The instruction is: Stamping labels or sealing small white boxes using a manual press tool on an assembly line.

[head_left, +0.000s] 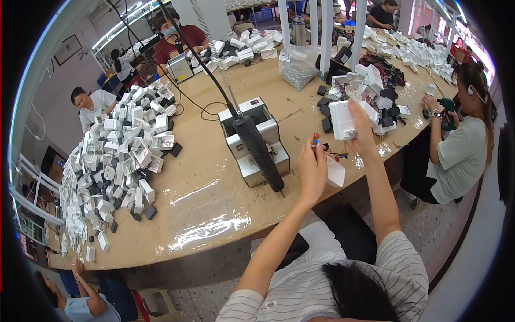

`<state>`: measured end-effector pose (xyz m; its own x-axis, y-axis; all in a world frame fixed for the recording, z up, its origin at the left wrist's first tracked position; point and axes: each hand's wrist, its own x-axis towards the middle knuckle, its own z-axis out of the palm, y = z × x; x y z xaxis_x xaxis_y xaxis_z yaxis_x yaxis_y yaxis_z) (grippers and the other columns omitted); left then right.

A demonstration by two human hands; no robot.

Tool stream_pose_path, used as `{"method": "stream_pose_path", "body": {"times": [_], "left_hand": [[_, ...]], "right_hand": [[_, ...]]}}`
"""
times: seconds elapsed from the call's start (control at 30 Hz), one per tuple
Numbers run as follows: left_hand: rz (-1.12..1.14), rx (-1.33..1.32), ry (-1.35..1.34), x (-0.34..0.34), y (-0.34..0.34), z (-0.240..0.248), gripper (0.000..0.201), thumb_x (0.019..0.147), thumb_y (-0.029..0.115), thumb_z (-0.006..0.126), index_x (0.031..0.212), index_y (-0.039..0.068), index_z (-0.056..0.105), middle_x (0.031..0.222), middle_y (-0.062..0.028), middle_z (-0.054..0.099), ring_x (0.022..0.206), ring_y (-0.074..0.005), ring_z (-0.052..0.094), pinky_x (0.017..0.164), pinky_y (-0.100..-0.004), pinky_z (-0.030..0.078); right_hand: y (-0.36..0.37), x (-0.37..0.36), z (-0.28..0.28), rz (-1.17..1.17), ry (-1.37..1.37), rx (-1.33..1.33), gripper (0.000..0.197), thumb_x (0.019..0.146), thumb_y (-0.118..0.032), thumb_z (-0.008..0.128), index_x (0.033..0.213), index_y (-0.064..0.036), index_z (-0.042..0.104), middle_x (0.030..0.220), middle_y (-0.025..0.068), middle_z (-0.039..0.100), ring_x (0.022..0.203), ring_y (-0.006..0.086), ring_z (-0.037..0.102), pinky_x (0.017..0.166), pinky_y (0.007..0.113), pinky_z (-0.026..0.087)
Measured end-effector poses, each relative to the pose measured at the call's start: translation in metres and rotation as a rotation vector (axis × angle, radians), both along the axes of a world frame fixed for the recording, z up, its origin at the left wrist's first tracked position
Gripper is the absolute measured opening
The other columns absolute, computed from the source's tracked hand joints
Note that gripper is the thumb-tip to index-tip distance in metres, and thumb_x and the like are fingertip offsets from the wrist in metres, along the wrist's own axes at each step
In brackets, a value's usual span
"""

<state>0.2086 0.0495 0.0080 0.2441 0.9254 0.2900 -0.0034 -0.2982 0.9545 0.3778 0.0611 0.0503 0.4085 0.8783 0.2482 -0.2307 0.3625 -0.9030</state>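
My right hand (362,131) grips a white plastic casing (341,119), holding it raised over the table's near edge. To its left, my left hand (313,170) has its fingers closed around a small part with red and blue bits (316,140); the part's exact kind is hard to make out. Thin wires with small coloured pieces (340,156) show between the hands. Right by my left hand is a white plastic shell (336,174); whether the fingers touch it cannot be seen. A black electric screwdriver (257,153) hangs to the left of my hands, bit downward.
Behind the screwdriver stands a metal screw-feeder box (244,137). White and black casings form a big heap (129,145) at left. More casings and black blocks (370,94) lie beyond my right hand, near a clear bag of small parts (296,67). Co-workers sit around the table (198,188).
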Motion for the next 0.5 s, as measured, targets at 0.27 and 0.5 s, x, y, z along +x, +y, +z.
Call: {"method": "stream_pose_path", "body": {"times": [0.27,0.5], "left_hand": [[-0.358,-0.222,-0.23,-0.061,-0.029,0.033,0.038,0.107,0.015,0.051,0.142,0.002,0.055,0.091,-0.0009,0.066,0.079,-0.0039,0.056,0.069,-0.0193,0.044],[-0.358,-0.365,-0.187,-0.136,-0.051,0.027,0.044,0.108,0.023,0.054,0.144,-0.002,0.052,0.103,-0.0028,0.065,0.088,-0.0085,0.06,0.08,-0.0235,0.05]], "right_hand": [[0.011,0.023,-0.012,-0.806,-1.008,0.107,0.038,0.105,-0.027,0.056,0.133,-0.0007,0.054,0.11,0.0056,0.064,0.095,0.017,0.062,0.089,0.03,0.049],[-0.072,-0.08,0.028,0.257,-0.836,0.018,0.031,0.096,-0.016,0.064,0.123,-0.0017,0.06,0.106,0.0085,0.062,0.092,0.0174,0.06,0.084,0.03,0.049]]}}
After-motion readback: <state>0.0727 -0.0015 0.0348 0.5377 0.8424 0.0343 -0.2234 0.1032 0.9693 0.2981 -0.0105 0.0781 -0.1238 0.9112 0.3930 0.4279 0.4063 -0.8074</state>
